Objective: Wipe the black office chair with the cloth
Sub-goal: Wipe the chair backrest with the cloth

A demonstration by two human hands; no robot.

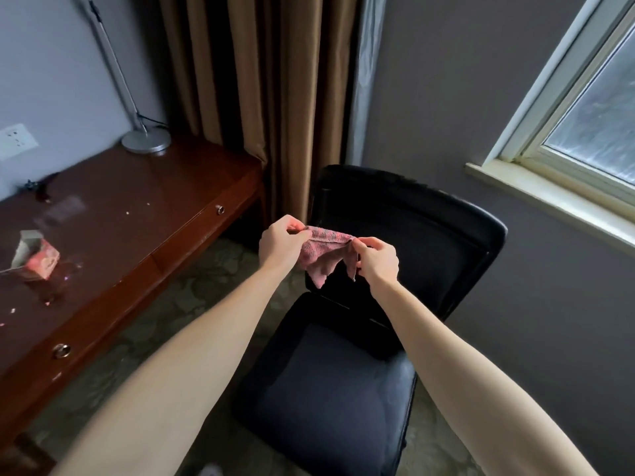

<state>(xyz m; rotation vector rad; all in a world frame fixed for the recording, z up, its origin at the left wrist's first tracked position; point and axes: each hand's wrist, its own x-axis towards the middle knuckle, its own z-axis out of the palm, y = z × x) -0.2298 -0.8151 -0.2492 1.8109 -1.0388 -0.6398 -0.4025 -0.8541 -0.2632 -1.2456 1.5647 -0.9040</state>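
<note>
Two corners of the pink cloth (320,257) are pinched tight, one in my left grip (280,244), one in my right grip (377,258). It hangs above the black office chair (330,379) (not touching it). I think all the wiping is left to do.

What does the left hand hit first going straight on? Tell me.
Probably the black office chair's backrest: the left hand, pinching the pink cloth, points toward it. Depth is unclear.
</note>
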